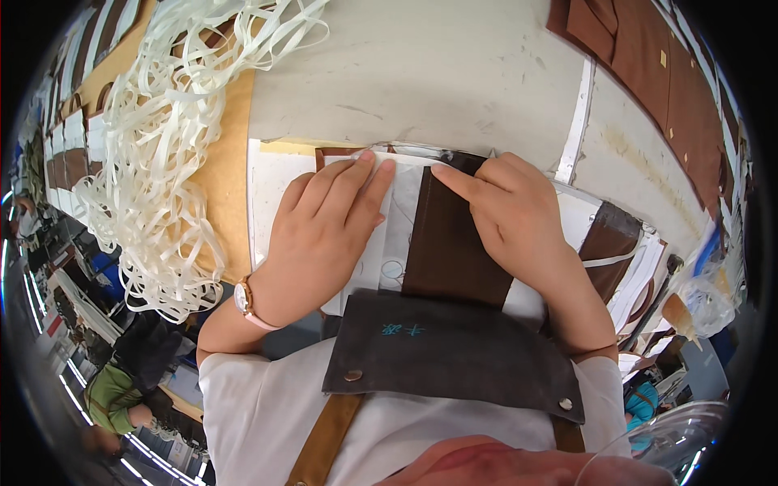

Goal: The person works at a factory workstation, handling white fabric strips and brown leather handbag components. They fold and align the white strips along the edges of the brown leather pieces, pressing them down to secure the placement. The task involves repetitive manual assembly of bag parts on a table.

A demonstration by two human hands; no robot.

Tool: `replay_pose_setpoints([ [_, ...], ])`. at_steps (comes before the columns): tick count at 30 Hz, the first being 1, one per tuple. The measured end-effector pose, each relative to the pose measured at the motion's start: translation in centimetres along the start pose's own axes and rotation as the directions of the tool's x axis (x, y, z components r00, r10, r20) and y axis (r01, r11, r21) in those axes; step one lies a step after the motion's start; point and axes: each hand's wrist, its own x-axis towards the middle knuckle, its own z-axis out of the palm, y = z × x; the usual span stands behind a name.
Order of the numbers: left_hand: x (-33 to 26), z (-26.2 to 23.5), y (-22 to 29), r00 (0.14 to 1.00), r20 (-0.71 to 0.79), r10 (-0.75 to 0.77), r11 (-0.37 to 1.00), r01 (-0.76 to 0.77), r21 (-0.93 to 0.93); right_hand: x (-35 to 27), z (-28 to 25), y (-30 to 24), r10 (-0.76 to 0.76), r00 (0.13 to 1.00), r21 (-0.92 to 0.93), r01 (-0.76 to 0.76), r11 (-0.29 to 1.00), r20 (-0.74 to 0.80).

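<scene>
Both hands lie flat with fingers extended, the left hand [324,231] pressing white paper [271,194], the right hand [510,215] smoothing the brown cloth strip [450,243]; judging by this, alignment is underway, needing steady pressure.

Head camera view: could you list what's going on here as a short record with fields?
Left hand: left hand lies flat, fingers together, on a white sheet
Right hand: right hand presses a brown fabric strip, forefinger pointing toward the left hand
Surface: pale worktable
To the left: heap of white tape
Upper right: stacked brown fabric pieces
Worn: grey apron, pink wristwatch on the left wrist
</scene>
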Motion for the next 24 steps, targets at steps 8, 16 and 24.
replay_pose_setpoints([
  [8, 0.4, 0.1, 0.6, 0.999, -0.001, -0.055, 0.998, 0.055, 0.007, 0.2, -0.6, -0.1, 0.057, 0.997, 0.102, -0.061, 0.993, 0.043],
  [16, 0.7, 0.1, 0.8, 0.998, -0.005, -0.063, 0.997, 0.064, 0.047, 0.1, -0.9, 0.2, 0.141, 0.988, 0.135, -0.148, 0.98, 0.059],
  [24, 0.9, 0.1, 1.1, 0.998, -0.001, -0.069, 0.996, 0.069, 0.059, -0.6, -1.1, 0.2, 0.12, 0.992, 0.001, -0.12, 0.993, 0.048],
])
